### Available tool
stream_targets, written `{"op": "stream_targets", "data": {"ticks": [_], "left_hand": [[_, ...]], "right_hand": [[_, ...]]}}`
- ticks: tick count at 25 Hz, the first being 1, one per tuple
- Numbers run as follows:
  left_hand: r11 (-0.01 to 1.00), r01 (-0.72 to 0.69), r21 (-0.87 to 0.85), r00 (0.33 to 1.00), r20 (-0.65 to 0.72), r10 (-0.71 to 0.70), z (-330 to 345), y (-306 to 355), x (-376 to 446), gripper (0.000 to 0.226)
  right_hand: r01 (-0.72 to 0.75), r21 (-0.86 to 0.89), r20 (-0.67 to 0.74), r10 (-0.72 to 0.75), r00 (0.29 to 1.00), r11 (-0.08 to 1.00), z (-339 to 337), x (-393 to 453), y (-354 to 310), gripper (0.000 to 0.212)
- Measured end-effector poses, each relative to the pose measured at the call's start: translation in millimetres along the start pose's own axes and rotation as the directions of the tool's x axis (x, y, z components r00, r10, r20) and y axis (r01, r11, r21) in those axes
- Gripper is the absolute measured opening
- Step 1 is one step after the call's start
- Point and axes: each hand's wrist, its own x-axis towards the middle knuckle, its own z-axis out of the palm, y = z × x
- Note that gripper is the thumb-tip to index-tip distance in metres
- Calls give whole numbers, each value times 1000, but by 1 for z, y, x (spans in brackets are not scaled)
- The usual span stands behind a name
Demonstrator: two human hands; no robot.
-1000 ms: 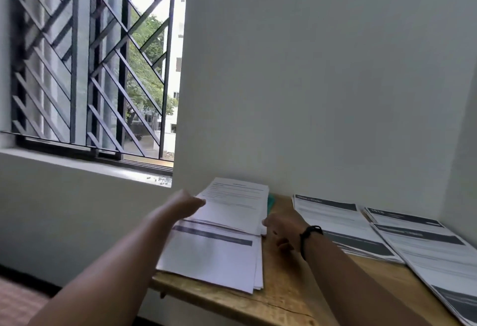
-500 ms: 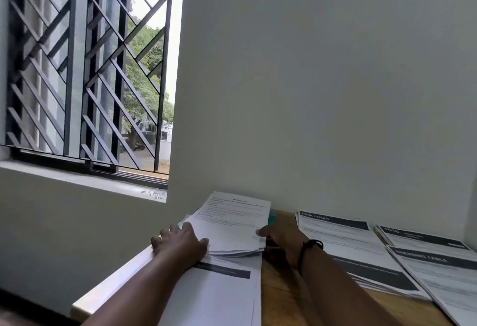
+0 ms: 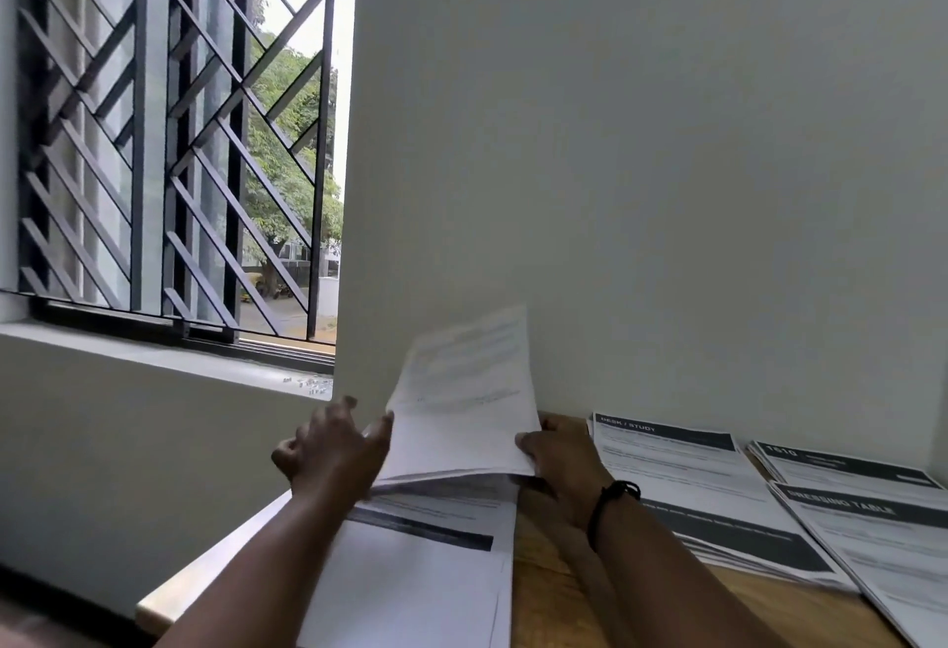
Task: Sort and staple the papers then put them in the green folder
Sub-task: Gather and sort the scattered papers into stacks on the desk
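A thin bundle of white printed papers (image 3: 464,401) is tilted up off the wooden table (image 3: 538,545), its far edge raised toward the wall. My left hand (image 3: 333,452) pinches its left edge and my right hand (image 3: 559,457), with a black band at the wrist, grips its lower right corner. Under the bundle lies a larger stack of papers with a dark header bar (image 3: 426,570), reaching toward me. The green folder is not visible now; the lifted papers hide where it lay.
To the right lie other paper stacks: one headed "DESK / STUDY" (image 3: 687,473), one headed "DRESSING TABLE" (image 3: 872,545), and another behind it (image 3: 841,463). A plain wall stands close behind the table. A barred window (image 3: 169,134) and its sill are at the left.
The top bundle lay flat half a second ago; both hands have lifted and tilted it up toward the wall. The green edge seen beside it earlier no longer shows.
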Motion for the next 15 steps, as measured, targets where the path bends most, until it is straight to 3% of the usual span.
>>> {"op": "stream_targets", "data": {"ticks": [2,4,5,6,8,10,12,15], "left_hand": [[925,95,-368,995,41,-86,-7,0,7,59],[616,255,-745,964,246,-101,-26,8,15,55],[448,341,-826,934,353,-59,-42,15,16,47],[368,421,-829,890,456,10,-58,25,17,37],[376,508,-775,779,600,183,-81,49,11,28],[369,534,-761,697,643,316,-85,74,-4,23],[335,478,-812,719,581,381,-77,96,-22,24],[252,390,-885,779,464,421,-71,124,-60,31]], "right_hand": [[31,61,7,-31,999,998,-11,-12,-11,16],[50,85,22,-52,998,995,-22,-28,-18,18],[72,80,29,-74,997,994,-28,-38,-22,18],[97,72,38,-100,994,993,-34,-49,-26,18],[156,30,47,-157,986,987,-49,-70,-31,19],[216,-118,46,-212,976,969,-65,-92,-36,23],[254,-246,40,-252,967,936,-82,-109,-40,27],[307,-127,-91,-319,943,943,-108,-128,-52,15]]}}
